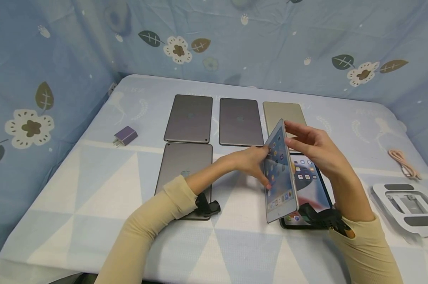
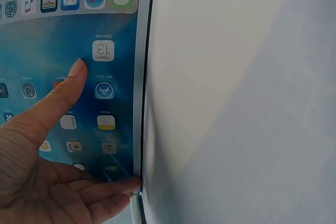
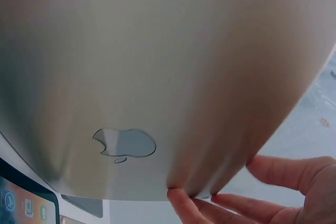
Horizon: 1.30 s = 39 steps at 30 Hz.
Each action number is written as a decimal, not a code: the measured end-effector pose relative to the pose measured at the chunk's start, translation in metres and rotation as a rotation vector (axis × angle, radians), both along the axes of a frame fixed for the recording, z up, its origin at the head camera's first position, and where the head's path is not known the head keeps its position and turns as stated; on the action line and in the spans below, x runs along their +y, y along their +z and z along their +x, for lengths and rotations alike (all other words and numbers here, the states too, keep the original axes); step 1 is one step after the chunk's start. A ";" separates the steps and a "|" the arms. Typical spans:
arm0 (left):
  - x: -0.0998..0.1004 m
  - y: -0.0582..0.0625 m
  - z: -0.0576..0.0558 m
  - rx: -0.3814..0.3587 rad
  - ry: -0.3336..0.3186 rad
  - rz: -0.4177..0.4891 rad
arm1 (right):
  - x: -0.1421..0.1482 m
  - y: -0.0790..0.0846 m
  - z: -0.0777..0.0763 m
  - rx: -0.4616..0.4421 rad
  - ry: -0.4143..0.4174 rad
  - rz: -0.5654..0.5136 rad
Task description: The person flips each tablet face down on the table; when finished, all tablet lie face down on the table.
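A white-framed tablet (image 1: 279,185) with app icons on its screen is tilted steeply above the table. My right hand (image 1: 318,148) pinches its upper corner, thumb at one edge and fingertips at the adjoining edge; its pale gold back (image 3: 131,66) with an apple logo fills the right wrist view. My left hand (image 1: 249,161) touches the screen side, its thumb stretched over the icons and its fingertips at the side edge, as the left wrist view shows. Partly hidden behind the raised tablet, a black-framed tablet (image 1: 311,185) lies screen up on the table.
Grey tablets (image 1: 189,118) lie face down to the left, one partly under my left forearm. A gold tablet (image 1: 285,112) lies at the back. A purple charger plug (image 1: 126,135) is at left; a pink cable (image 1: 403,161) and white stand (image 1: 409,205) at right.
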<state>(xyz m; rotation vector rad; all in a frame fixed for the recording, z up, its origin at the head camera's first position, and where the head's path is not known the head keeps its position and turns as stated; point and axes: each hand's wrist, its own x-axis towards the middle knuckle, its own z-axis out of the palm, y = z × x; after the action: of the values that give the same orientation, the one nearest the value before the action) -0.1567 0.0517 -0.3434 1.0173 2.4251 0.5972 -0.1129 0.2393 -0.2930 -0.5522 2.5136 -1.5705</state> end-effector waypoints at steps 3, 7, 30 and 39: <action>-0.003 0.001 -0.001 -0.035 0.010 0.027 | -0.002 -0.002 -0.001 -0.005 0.009 -0.018; -0.011 0.011 -0.001 -0.089 0.000 0.089 | -0.006 -0.003 -0.001 -0.017 0.018 -0.022; -0.077 0.063 0.018 0.022 0.076 0.125 | -0.015 -0.040 -0.017 -0.222 0.216 0.393; -0.097 0.042 0.020 0.018 0.073 0.073 | -0.029 -0.044 -0.011 -0.118 0.200 0.545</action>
<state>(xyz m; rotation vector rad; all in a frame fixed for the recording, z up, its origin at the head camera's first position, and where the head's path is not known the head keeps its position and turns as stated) -0.1367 -0.0456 -0.3015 0.9710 2.4812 0.7091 -0.1235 0.2100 -0.3368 -0.5826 2.5419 -0.7738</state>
